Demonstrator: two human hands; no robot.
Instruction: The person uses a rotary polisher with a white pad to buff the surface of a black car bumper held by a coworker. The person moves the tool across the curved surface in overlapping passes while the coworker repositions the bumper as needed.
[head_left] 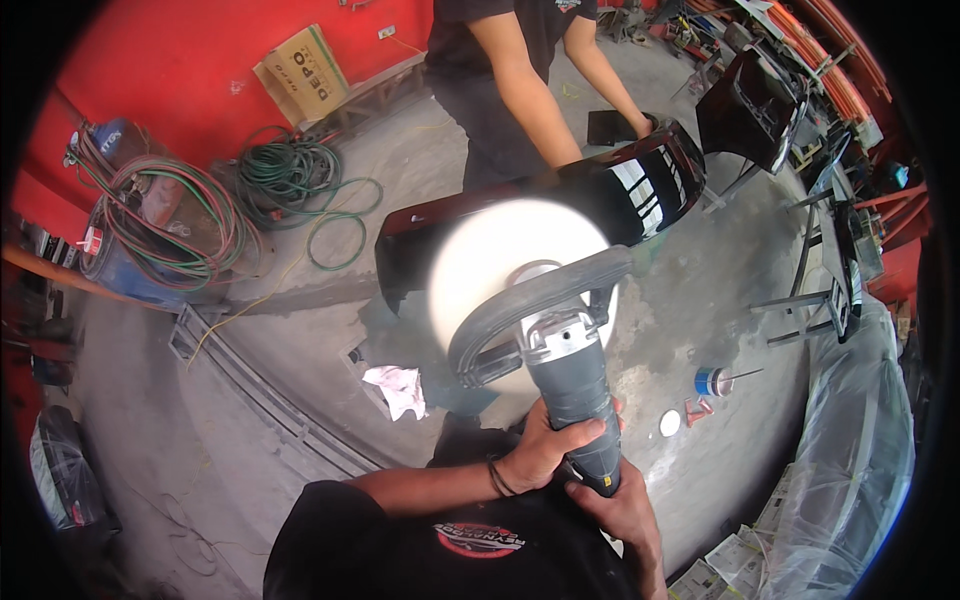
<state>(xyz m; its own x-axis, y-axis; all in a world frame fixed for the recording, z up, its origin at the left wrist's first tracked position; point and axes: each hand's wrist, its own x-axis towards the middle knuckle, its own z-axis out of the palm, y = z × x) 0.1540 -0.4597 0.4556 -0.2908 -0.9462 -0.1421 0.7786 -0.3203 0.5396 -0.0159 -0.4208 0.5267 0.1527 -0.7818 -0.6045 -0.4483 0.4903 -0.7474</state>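
Observation:
A polisher (570,385) with a dark grey body, a silver head and a black loop handle (520,305) is held up in front of me. My left hand (550,445) is closed around the middle of its body. Lower down, my right hand (620,505) grips the rear end. The large round white pad (480,250) faces away from me and looks bright and smooth. Behind it lies a glossy dark car panel (430,225), partly hidden by the pad. Another person (510,70) bends over that panel, one hand at its far right end.
Coiled hoses (290,170) lie left, near a cardboard box (302,75). A pink-white cloth (398,390) and a blue can (712,381) are on the floor. A metal rail (270,390) crosses the left floor. Another dark panel (750,105) and plastic sheeting (850,450) stand right.

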